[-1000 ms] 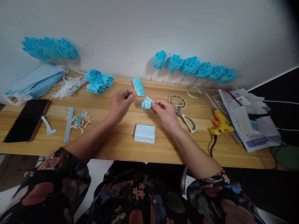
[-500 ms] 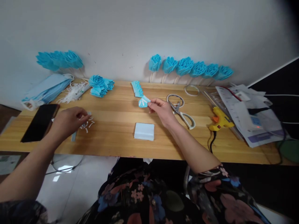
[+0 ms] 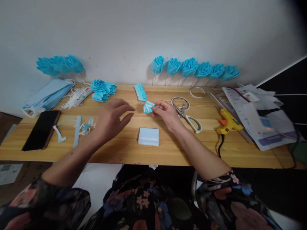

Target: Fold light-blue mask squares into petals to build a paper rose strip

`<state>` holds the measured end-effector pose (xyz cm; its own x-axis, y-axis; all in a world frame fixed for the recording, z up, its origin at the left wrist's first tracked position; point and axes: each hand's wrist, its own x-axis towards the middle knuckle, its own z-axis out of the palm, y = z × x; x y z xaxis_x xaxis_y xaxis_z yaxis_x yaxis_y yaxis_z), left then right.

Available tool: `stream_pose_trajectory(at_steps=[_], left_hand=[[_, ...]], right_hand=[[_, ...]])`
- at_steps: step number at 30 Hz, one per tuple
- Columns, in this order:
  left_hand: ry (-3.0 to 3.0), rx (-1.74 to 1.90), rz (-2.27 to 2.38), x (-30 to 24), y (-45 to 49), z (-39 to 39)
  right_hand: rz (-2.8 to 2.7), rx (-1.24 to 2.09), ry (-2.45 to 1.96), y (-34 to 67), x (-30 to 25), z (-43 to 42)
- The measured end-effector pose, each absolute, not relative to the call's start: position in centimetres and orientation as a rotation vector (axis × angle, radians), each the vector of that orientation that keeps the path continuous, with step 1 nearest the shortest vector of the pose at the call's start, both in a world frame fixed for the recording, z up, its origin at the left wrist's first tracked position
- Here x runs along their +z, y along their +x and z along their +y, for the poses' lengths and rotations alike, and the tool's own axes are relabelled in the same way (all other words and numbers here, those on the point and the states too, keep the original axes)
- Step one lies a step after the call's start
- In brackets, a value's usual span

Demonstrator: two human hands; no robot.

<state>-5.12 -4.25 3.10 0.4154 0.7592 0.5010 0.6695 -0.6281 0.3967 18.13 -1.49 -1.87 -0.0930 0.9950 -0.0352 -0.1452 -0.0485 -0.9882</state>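
Observation:
Between thumb and fingers, my right hand (image 3: pixel 165 114) pinches a small blue petal piece (image 3: pixel 148 107) with white strips on it. My left hand (image 3: pixel 115 117) hovers to its left, fingers apart and nothing between them. Just behind the petal piece lies a row of blue pieces with a jagged edge (image 3: pixel 140 92). A stack of pale blue squares (image 3: pixel 148 136) rests nearer the front edge. Small white and blue scraps (image 3: pixel 87 126) and a pale strip (image 3: pixel 77 131) are on the table by my left forearm.
Scissors (image 3: pixel 189 119) and a tape roll (image 3: pixel 180 103) lie right of my right hand, with a yellow glue gun (image 3: pixel 229 123) beyond. Blue paper-like flowers (image 3: pixel 189 67) on sticks lean against the wall. A phone (image 3: pixel 40 131) and a pile of face masks (image 3: pixel 49 95) are at left.
My left hand has moved right from the scraps toward the petal piece, and its fingers have opened. My right hand stays almost in place, still holding the piece.

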Motion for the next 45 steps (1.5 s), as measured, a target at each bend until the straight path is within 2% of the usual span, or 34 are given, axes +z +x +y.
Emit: stream_pose_trajectory(at_steps=[8, 16, 45], left_hand=[[2.421, 1.08, 1.264, 0.4, 0.8, -0.4], [2.41, 1.25, 1.261, -1.2, 0.7, -0.9], [2.416, 1.197, 1.294, -1.8, 0.8, -1.0]], right_hand=[[-1.209, 1.247, -1.069, 18.3, -1.9, -1.5], [-1.29, 1.194, -1.064, 18.0, -2.0, -1.8], [-1.58, 0.803, -1.16, 17.7, -2.1, -2.4]])
